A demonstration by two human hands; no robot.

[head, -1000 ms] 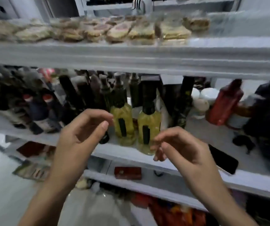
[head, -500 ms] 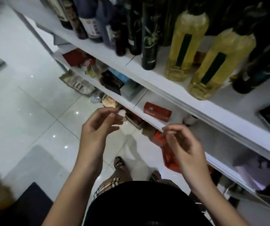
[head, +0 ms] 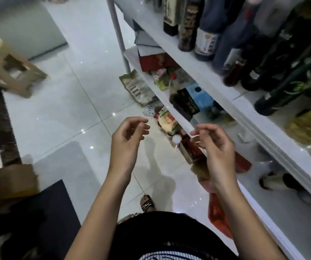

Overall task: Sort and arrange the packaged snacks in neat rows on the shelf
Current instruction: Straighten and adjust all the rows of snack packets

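Glossy white floor tiles (head: 57,113) are spread below, with a beige stool (head: 10,66) set at far left. Fingers of the left hand (head: 126,141) are loosely curled, nothing grasped. Snack packets (head: 166,121) are seen jumbled on the floor and the lower shelf (head: 178,119). The right hand (head: 216,149) is likewise released, probably readied for gathering them. Bottles (head: 205,44) are ranked above.

dark bottles (head: 274,59) packed in, top right | beige stool (head: 10,68) out left | dark mat (head: 43,212) (near corner) on white tiles (head: 57,119) | red bag (head: 218,218) low right
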